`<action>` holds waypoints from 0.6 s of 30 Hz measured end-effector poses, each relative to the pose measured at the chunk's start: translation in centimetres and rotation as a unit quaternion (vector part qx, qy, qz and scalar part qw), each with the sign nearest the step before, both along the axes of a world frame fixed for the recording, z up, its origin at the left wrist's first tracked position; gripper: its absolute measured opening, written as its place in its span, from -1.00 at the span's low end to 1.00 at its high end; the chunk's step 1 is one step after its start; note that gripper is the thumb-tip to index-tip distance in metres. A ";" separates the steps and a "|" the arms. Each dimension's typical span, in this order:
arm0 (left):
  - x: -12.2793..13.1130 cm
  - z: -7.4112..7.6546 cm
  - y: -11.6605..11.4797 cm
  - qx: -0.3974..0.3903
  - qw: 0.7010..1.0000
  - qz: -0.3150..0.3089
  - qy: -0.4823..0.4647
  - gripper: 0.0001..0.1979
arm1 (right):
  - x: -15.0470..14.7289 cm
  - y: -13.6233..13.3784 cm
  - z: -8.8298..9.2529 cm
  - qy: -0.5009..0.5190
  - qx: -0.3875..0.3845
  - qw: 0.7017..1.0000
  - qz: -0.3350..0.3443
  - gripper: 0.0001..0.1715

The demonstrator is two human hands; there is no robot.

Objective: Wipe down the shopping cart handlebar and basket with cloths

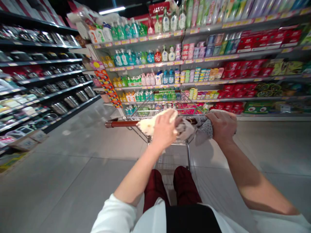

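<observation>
A wire shopping cart (167,103) stands in front of me in a store aisle, its brown handle bar (120,123) running across the view. My left hand (164,131) is closed over the bar and presses a cream cloth (147,124) against it. My right hand (223,125) grips the bar's right end through a grey dotted cloth (204,129). Both cloths bunch together between the hands.
Shelves of soap and detergent bottles (145,58) and red boxes (243,64) face me beyond the cart. Dark shelves of metal pots (60,106) line the left side. Boxes (21,142) sit on the floor at the left. Grey floor tiles (73,168) stretch around the cart.
</observation>
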State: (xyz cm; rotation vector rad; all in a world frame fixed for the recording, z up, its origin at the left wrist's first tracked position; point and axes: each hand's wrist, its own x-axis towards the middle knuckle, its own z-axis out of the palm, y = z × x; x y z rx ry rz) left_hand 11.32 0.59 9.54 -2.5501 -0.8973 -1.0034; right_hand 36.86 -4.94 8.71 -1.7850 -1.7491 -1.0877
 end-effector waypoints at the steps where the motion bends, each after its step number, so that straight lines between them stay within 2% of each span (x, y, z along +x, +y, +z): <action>1: 1.8 -0.2 -0.3 0.009 0.999 -0.039 0.006 -0.49 | 0.1 0.2 -0.1 -0.004 0.004 1.000 0.003 -0.77; 2: 3.1 -0.3 -0.4 0.011 0.997 -0.069 0.012 -0.47 | 0.3 0.5 -0.1 -0.007 0.010 1.000 0.006 -0.77; 4: 4.6 -0.3 -0.1 -0.012 0.997 -0.071 0.013 -0.47 | 0.6 0.9 -0.3 -0.014 0.021 1.000 0.014 -0.79; 7: 3.9 -0.1 0.8 -0.041 0.997 -0.056 0.033 -0.51 | 1.0 1.3 -0.6 -0.018 0.032 0.999 0.023 -0.81; 11: 0.6 0.0 1.8 -0.019 0.997 -0.011 0.068 -0.54 | 1.0 1.3 -0.9 -0.017 0.031 0.999 0.024 -0.83; 14: -2.9 -0.2 2.6 -0.009 0.992 0.066 0.106 -0.48 | 0.7 1.3 -1.0 -0.007 0.028 0.999 0.016 -0.83; 18: -9.0 -0.4 4.3 -0.025 0.974 0.189 0.123 -0.41 | 0.3 1.3 -1.0 0.018 0.006 1.000 -0.008 -0.84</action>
